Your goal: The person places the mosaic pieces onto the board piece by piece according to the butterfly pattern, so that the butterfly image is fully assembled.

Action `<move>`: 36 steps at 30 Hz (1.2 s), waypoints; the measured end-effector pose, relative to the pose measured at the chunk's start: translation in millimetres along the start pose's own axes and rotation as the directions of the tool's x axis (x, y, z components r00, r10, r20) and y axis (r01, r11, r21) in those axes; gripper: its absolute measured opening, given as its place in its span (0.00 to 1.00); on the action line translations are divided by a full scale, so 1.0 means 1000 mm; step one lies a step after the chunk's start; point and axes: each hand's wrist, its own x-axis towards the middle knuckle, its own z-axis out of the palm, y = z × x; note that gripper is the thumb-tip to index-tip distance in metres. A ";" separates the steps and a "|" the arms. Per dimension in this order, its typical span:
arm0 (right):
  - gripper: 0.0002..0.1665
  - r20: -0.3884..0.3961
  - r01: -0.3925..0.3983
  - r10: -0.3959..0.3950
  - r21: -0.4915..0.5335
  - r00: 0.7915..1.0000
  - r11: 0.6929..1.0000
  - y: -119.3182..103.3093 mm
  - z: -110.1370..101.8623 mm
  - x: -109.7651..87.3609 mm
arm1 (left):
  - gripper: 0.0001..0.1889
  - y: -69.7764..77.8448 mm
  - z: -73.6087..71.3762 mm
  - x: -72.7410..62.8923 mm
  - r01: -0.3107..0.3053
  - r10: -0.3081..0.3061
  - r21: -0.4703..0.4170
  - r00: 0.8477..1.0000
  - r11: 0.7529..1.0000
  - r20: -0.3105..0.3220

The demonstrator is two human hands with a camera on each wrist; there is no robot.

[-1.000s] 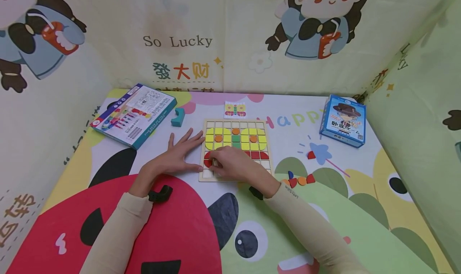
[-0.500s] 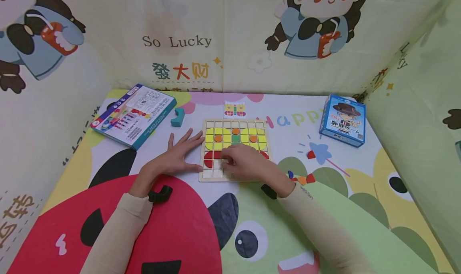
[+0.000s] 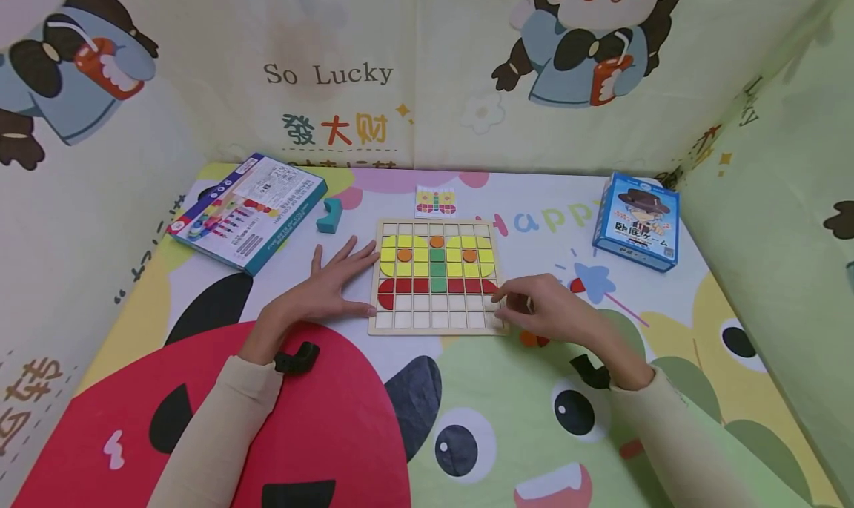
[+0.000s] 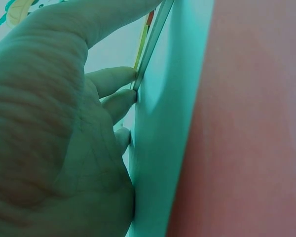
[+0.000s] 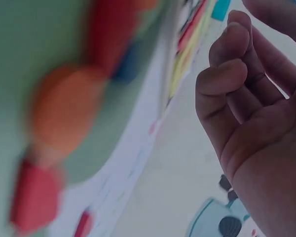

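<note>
In the head view, my left hand (image 3: 323, 289) rests with spread fingers against the left edge of a wooden grid board (image 3: 437, 326). Yellow, orange, green and red pieces fill its upper rows. A red quarter-round piece (image 3: 385, 301) sits below the red row's left end. My right hand (image 3: 550, 304) is over the board's right edge, fingers loosely curled, thumb and forefinger apart, no piece visible between them. Beneath it, partly hidden, lies a loose orange disc (image 3: 528, 339). In the right wrist view, blurred red pieces (image 5: 37, 197) and a blue piece (image 5: 128, 61) lie beside the hand.
A small picture card (image 3: 436, 202) with a butterfly pattern lies behind the board. To the left are a teal block (image 3: 330, 216) and a flat game box (image 3: 250, 211). A blue box (image 3: 636, 222) stands at the back right; a red piece (image 3: 577, 285) lies nearer.
My right hand has swept rightward from the red piece at the board's lower left, across the middle, to the right edge, uncovering the red row and green column. The left hand stays in place.
</note>
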 end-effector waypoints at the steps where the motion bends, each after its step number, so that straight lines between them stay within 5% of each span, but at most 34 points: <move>1: 0.12 0.005 0.002 -0.002 0.002 1.000 1.000 0.004 -0.001 -0.006 | 0.58 0.000 0.000 0.000 0.000 0.000 0.001 1.000 1.000 -0.001; 8: 0.15 0.054 0.014 -0.014 -0.008 0.998 1.000 0.025 -0.003 -0.034 | 0.58 0.001 0.000 0.000 -0.002 0.002 0.000 1.000 1.000 -0.005; 18: 0.14 0.106 -0.029 0.035 -0.056 0.994 0.998 0.031 -0.005 -0.044 | 0.58 0.000 0.000 0.001 -0.006 0.006 0.002 1.000 1.000 -0.006; 28: 0.10 0.060 -0.005 0.010 -0.078 0.998 0.997 0.028 -0.003 -0.038 | 0.57 0.002 0.000 0.000 -0.014 0.014 -0.004 1.000 1.000 -0.012; 36: 0.14 0.009 -0.048 0.049 -0.074 0.999 0.996 0.009 0.004 -0.006 | 0.58 0.004 -0.002 -0.002 0.000 0.000 -0.005 1.000 1.000 0.002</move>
